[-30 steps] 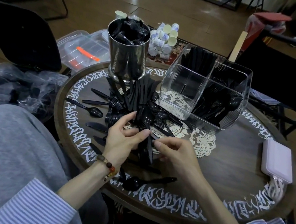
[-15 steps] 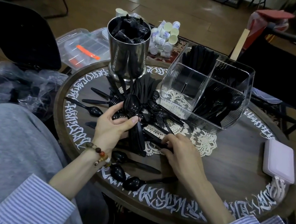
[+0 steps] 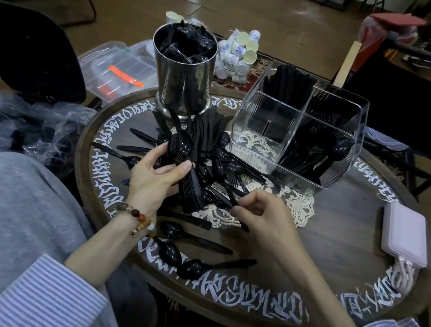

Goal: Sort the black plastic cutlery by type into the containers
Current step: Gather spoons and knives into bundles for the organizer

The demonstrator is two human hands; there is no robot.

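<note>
Cutlery point(image 3: 217, 163) in black plastic lies heaped on a round wooden table point(image 3: 337, 237) whose rim carries white lettering, and the clear divided container point(image 3: 297, 130) standing on the far side of that table serves as the landmark. Just left of the container rises a steel canister point(image 3: 183, 74) stuffed with black wrapped items. The heap sprawls in front of the container's near-left corner, over a white lace doily point(image 3: 297, 206). The left hand point(image 3: 153, 176), wearing a beaded bracelet point(image 3: 139, 216), grasps a nested stack of spoons point(image 3: 185, 170) between thumb and fingers, bowls pointing toward the canister and handles fanning down toward the person. The right hand point(image 3: 262, 218), nearer the person than the container, pinches a single black piece point(image 3: 233, 202) at the heap's near edge; whether it is a fork or a knife cannot be told. Inside the container, the right compartments hold spoons and forks, the far-left one holds flat black handles, and the near-left one shows only the doily through its wall. More loose spoons point(image 3: 184, 254) lie well on the near side of the container, by the table rim. Right of the container rests a pale pink power bank point(image 3: 404, 236) with white cables.
</note>
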